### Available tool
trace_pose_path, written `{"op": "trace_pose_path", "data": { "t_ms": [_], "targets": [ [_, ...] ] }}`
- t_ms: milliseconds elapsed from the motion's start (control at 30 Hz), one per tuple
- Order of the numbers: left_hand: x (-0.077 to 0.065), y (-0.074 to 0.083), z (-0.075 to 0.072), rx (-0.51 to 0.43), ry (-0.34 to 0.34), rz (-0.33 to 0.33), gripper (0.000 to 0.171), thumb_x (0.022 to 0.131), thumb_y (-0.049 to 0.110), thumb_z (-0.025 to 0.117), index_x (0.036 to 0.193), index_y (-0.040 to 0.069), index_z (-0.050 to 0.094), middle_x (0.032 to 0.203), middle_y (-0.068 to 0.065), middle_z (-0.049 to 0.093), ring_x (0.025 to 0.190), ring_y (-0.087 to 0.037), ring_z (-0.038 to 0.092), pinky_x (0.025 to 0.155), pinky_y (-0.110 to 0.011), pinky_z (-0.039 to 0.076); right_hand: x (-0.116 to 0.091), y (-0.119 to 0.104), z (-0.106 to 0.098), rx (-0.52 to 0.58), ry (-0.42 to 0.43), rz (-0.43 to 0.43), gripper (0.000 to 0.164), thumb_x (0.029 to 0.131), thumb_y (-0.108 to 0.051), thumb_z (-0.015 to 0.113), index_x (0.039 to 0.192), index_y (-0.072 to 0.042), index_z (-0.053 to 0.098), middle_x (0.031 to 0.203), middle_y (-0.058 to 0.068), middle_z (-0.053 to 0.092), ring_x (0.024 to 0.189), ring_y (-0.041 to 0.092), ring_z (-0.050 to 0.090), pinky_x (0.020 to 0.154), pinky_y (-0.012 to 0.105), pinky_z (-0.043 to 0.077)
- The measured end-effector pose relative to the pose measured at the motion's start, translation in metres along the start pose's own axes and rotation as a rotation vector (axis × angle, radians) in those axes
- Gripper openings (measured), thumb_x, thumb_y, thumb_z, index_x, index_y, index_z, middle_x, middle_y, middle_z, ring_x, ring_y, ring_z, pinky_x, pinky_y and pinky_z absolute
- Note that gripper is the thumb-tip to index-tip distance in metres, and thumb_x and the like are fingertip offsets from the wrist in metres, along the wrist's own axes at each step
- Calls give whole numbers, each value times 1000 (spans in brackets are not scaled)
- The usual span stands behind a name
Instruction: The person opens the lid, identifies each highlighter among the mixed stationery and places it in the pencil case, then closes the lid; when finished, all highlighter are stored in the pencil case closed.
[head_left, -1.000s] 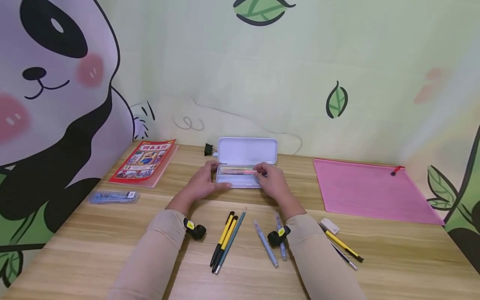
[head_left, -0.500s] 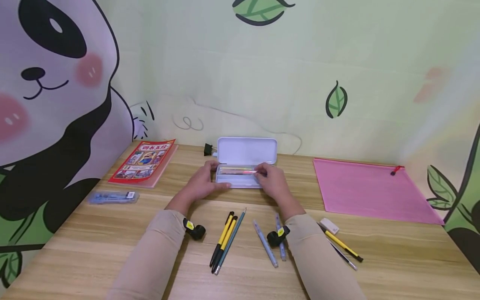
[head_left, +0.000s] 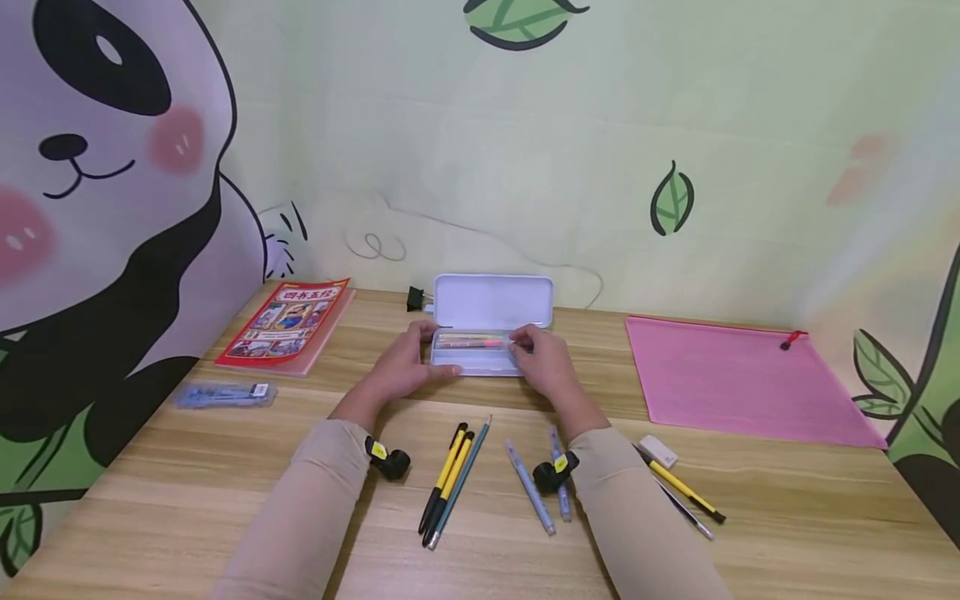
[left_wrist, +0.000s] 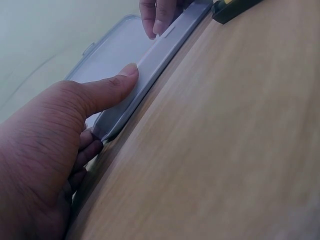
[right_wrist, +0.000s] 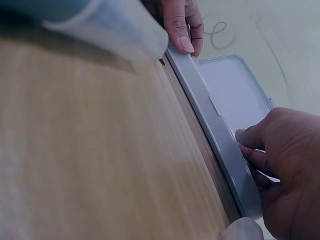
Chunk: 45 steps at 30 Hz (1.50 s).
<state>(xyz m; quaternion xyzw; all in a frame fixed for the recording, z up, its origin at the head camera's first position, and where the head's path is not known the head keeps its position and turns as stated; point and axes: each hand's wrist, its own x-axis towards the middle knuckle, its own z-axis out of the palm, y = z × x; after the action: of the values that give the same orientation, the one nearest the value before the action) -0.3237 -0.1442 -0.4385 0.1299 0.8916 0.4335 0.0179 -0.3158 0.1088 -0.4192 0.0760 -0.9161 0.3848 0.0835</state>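
A pale lilac pencil case [head_left: 483, 362] stands with its lid [head_left: 493, 302] raised at the back of the table. Several slim pens [head_left: 472, 342], one with a pink part, lie along its rear compartment. My left hand [head_left: 401, 358] grips the case's left end, its thumb over the front rim and its fingers around the end. The fingers of my right hand [head_left: 547, 358] are curled inside the right part of the case, at the right end of the pens. What lies between those fingertips is hidden, also in the right wrist view, where the case's front wall [right_wrist: 220, 130] blocks them.
Before the case lie two yellow-black pens [head_left: 448, 479], a teal pencil [head_left: 463, 479] and two pale blue pens [head_left: 531, 487]. An eraser [head_left: 659, 451] and more pens lie right, below a pink pouch [head_left: 750, 379]. Booklets [head_left: 288, 323] and a clear pen box [head_left: 227, 395] lie left.
Both hands stay at the pencil case almost unmoved. The pens in the rear compartment look slightly shifted, and the shine on them has changed.
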Motion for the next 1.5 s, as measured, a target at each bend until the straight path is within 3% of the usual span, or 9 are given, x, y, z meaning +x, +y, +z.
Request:
{"op": "trace_pose_path", "data": {
  "t_ms": [367,500,567,667,800,900,1200,1367,1500],
  "targets": [
    [-1,0,-2,13,2,1,97,75,52,85,148,11,36,142,-9,47,128,-27,46,115,-49,33,-3,-8,0,48,34,36,29,97,-25,51,114,-10,68,105,8,68,95,26,59,85,39,49],
    [-1,-1,-1,7,1,-2,99,73,55,85,148,13,36,142,-8,48,128,-27,46,114,-49,33,-8,-26,-15,83,-2,-87,27,100,-29,53,114,-12,68,107,5,69,101,23,61,87,40,50],
    [0,0,0,-1,-3,1,100,73,55,85,148,13,35,143,-8,47,128,-27,46,114,-50,33,-14,-41,-29,91,-81,-197,24,101,-28,56,113,-13,70,108,3,71,103,21,63,87,42,51],
    [0,-1,1,-7,0,8,100,73,55,86,148,13,36,142,-7,48,128,-26,47,114,-50,33,-27,-57,-49,76,-282,-365,21,101,-27,59,112,-13,71,107,0,73,102,19,64,88,43,52],
    [1,-2,1,-12,11,17,100,72,55,86,147,13,37,140,-7,49,128,-27,48,114,-50,33,-53,-55,-64,-14,-578,-458,24,103,-30,58,116,-15,71,109,-6,71,100,11,63,91,36,53],
    [1,-3,1,-13,11,11,100,71,56,86,147,13,37,140,-7,49,129,-27,47,115,-50,32,-73,-40,-66,-62,-694,-480,24,104,-25,56,119,-14,70,114,-6,70,104,9,62,94,35,53],
    [-1,-3,3,3,12,-3,98,73,51,87,148,12,37,141,-9,49,130,-28,47,115,-50,32,-103,5,-55,25,-671,-633,35,94,3,61,124,-13,68,127,1,64,122,17,56,106,39,45],
    [-1,-4,3,4,8,-4,100,73,53,86,149,12,36,142,-9,48,130,-28,47,115,-50,32,-107,17,-47,79,-626,-658,31,91,-2,67,119,-16,70,126,-2,61,120,16,55,107,39,44],
    [0,-1,1,5,3,8,99,74,52,86,148,11,36,141,-9,49,130,-29,47,115,-50,32,-105,19,-49,78,-661,-638,25,92,-10,71,114,-20,71,126,-4,59,121,14,52,108,40,42]
  ]
}}
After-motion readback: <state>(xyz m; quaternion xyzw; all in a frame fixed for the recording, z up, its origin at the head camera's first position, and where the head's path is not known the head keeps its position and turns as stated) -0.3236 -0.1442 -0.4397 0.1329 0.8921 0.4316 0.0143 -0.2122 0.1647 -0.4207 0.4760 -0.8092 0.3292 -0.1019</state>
